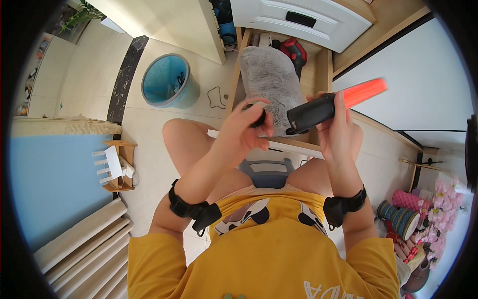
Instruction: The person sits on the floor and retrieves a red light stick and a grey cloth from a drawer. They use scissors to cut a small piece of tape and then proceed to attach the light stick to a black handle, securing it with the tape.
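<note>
My right hand is closed around a flashlight wand, its black barrel pointing left and its orange-red cone tilting up to the right. The barrel's left end looks dark and open. A small black round cap sits in the fingers of my left hand, apart from the barrel. Both hands are above an open drawer. Under them lies a grey fluffy cloth, with a red and black tool-like object behind it.
A blue waste bin stands on the floor at left, near a thin cord loop. Beyond the drawer is a white drawer front. A white router hangs at left. Pink flowers and rolled items fill the lower right.
</note>
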`<state>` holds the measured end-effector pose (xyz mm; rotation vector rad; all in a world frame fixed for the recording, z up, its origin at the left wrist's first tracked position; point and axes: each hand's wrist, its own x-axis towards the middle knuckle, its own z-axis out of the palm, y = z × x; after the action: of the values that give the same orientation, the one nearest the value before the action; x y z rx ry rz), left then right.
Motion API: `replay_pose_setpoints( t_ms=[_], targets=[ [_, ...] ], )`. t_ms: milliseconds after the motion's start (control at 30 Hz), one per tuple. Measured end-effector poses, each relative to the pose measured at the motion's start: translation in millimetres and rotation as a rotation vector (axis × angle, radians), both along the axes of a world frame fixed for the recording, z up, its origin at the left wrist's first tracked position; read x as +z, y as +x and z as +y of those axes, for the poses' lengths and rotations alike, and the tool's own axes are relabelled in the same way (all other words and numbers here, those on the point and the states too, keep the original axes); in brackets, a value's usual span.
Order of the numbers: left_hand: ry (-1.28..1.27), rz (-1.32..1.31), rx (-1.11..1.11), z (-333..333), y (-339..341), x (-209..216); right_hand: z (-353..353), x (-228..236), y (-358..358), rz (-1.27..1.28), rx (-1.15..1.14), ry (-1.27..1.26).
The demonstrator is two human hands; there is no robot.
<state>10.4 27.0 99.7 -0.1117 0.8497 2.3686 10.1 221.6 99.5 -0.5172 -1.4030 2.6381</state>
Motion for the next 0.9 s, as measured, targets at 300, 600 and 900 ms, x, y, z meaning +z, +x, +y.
replay_pose_setpoints(
  t_ms=[300, 600, 900],
  targets=[
    [0.189, -0.308, -0.138, 29.8, 2.2, -20.4, -5.9, 19.2, 7.8, 0.403, 0.165, 0.459],
    [0.046, -0.293, -0.113, 22.5, 1.7, -21.8, -2.6, 15.1, 5.3, 0.485, 0.217, 0.439],
    [0.009, -0.241, -0.161, 18.2, 3.4, -33.3, 4.9, 16.3, 3.6, 0.573, 0.251, 0.455]
  ],
)
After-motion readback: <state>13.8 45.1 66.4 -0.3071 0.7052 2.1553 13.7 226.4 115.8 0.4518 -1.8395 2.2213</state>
